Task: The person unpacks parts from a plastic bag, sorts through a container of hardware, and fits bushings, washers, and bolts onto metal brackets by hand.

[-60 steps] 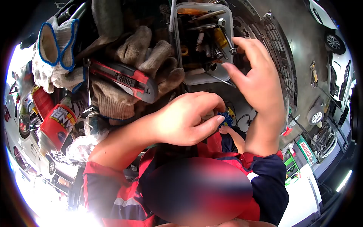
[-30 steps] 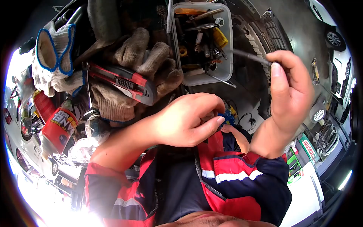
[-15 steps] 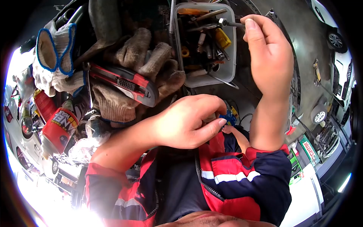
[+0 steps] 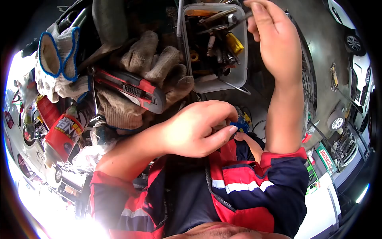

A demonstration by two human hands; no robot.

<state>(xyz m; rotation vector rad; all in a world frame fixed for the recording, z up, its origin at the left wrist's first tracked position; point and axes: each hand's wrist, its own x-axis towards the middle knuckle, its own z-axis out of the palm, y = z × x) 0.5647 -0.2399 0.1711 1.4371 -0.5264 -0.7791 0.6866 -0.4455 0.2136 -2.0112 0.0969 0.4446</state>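
My right hand is up at the top right, thumb and fingers pinched on the shank of a hex bolt. The bolt's head points left over a clear plastic box. Inside the box lie loose bolts, metal pieces and a yellow plastic part. My left hand is below the box, its fingers curled in with the thumb pointing right. Whatever it may hold is hidden by the fingers. Left of the box, a red and black utility knife rests on dirty work gloves.
White gloves with blue cuffs hang at the upper left. A red-labelled bottle and a plastic bag stand below them. Another person's hand shows beyond my left hand. Cars and a loose wheel are on the floor at right.
My right hand has moved up and slightly left with the bolt, whose head now sits a little higher over the box. My left hand has stayed still.
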